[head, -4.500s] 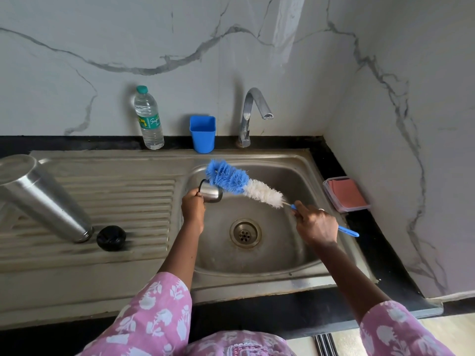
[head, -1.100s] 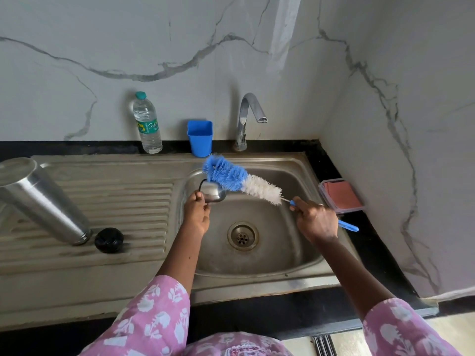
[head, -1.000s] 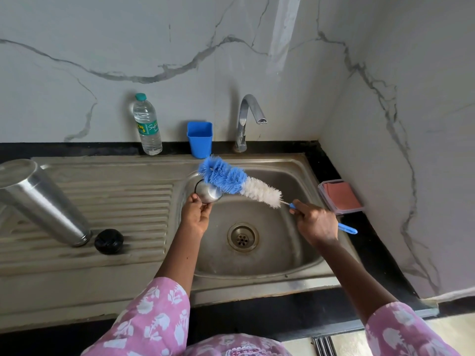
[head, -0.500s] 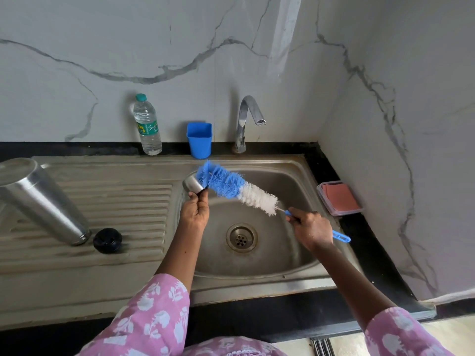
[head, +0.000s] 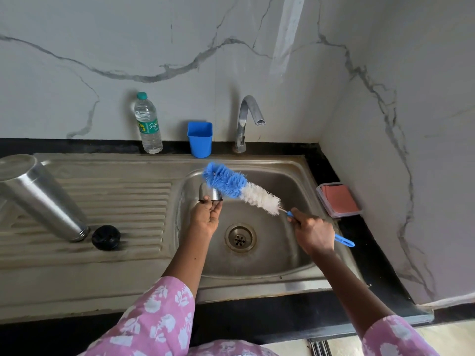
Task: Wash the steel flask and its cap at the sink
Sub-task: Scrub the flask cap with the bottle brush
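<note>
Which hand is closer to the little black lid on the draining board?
Left. The left hand holds the steel cap at the bowl's left edge, right of the black lid; the right hand grips the brush farther right, across the bowl.

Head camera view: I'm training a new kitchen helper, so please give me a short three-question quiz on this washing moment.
1. True or false: the flask lies inside the sink basin.
2. What does the right hand grip? A) a plate B) the brush C) a knife
3. Fill in: the left hand holds the steel ___ at the brush's blue end.
Key: 1 false, it stands mouth-down on the draining board; 2 B; 3 cap.
</note>
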